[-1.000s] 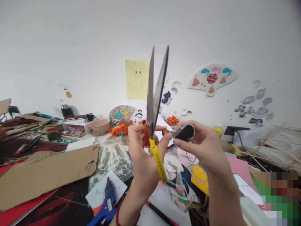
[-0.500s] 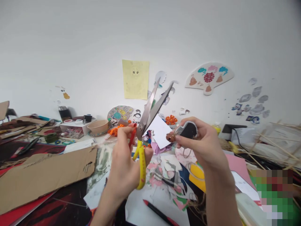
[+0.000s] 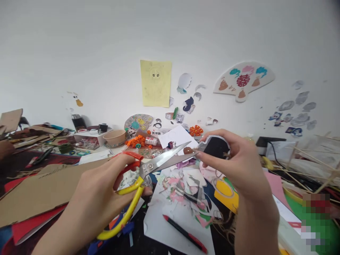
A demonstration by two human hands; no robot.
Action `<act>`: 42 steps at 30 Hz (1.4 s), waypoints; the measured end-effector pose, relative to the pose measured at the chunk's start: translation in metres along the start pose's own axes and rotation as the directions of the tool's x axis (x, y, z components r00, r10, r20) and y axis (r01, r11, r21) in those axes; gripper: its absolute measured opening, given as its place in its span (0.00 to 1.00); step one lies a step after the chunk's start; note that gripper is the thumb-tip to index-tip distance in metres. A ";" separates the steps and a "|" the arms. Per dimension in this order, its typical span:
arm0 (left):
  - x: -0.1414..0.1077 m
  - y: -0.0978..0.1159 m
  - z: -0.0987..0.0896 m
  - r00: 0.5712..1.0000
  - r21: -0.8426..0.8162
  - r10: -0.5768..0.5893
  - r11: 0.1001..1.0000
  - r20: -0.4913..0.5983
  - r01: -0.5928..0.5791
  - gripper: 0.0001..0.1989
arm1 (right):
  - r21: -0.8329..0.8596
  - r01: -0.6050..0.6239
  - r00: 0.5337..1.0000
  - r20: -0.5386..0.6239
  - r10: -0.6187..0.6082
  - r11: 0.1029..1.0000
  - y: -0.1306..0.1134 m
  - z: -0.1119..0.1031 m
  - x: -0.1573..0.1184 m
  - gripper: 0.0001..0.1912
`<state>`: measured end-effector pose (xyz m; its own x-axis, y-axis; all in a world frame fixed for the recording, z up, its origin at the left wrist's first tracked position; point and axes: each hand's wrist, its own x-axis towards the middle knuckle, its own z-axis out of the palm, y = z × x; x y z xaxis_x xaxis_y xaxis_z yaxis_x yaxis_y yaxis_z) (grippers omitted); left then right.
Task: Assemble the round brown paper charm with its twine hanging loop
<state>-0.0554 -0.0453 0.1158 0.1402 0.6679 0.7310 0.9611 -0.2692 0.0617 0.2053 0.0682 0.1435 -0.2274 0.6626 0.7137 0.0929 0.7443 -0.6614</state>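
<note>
My left hand (image 3: 106, 191) grips the scissors (image 3: 150, 166) by their red and yellow handles. Their blades are parted and point right, the tips close to a small brown piece (image 3: 189, 150) beside my right hand. My right hand (image 3: 231, 159) pinches a black cutout with a pale edge (image 3: 215, 147) between thumb and fingers. Under the hands, pink, white and grey paper scraps (image 3: 183, 191) lie on a white sheet (image 3: 156, 219), with a red and black pen (image 3: 186, 233) in front.
Brown cardboard (image 3: 39, 193) covers the left side. Behind it stand a beige bowl (image 3: 114, 137) and a dark bottle (image 3: 78, 122). Thin wooden sticks (image 3: 316, 164) lie at the right. A yellow drawing (image 3: 156, 85) and a fan-shaped cutout (image 3: 244, 80) hang on the wall.
The scissors have swung from pointing upward to pointing right, toward the held cutout, and their blades are now near the brown piece. My left hand has moved left and turned.
</note>
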 end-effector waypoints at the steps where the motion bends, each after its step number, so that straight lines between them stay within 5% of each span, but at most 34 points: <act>1: -0.002 0.000 -0.001 1.000 0.013 0.006 1.000 0.010 -0.006 0.22 | -0.028 0.028 0.999 -0.014 -0.029 0.999 -0.001 0.000 -0.001 0.09; 9: -0.017 0.017 0.000 0.996 0.058 -0.001 0.998 -0.087 0.006 0.21 | -0.220 0.166 0.965 -0.163 -0.204 0.961 -0.005 0.010 -0.009 0.09; 14: -0.032 0.031 0.009 0.981 0.200 -0.090 0.972 -0.171 0.124 0.22 | -0.331 0.194 0.919 -0.269 -0.289 0.923 -0.005 0.024 -0.011 0.08; 22: -0.040 0.038 0.014 0.986 0.183 -0.075 0.978 -0.146 0.102 0.18 | -0.301 0.218 0.924 -0.244 -0.296 0.929 -0.005 0.029 -0.012 0.09; 27: -0.027 0.021 0.002 0.990 0.100 -0.032 0.994 -0.140 0.046 0.16 | -0.158 0.209 0.970 -0.092 -0.226 0.965 -0.001 0.015 -0.006 0.08; 31: -0.009 -0.005 -0.007 0.990 0.106 0.062 0.993 -0.123 -0.049 0.16 | 0.154 0.038 0.989 0.138 -0.060 0.987 0.014 0.003 0.001 0.12; 35: 0.010 -0.032 -0.001 0.968 0.045 0.225 0.974 -0.109 -0.222 0.16 | 0.420 -0.096 0.940 0.335 -0.056 0.903 0.032 0.000 0.010 0.18; 42: 0.026 -0.051 0.019 0.875 -0.008 0.479 0.877 -0.065 -0.480 0.15 | 0.642 -0.285 0.772 0.594 -0.226 0.712 0.058 0.012 0.019 0.29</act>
<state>-0.0966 -0.0010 0.1187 0.5675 0.4103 0.7138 0.7735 -0.5627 -0.2915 0.1945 0.1229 0.1164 -0.7721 0.2933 0.5638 -0.4914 0.2869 -0.8223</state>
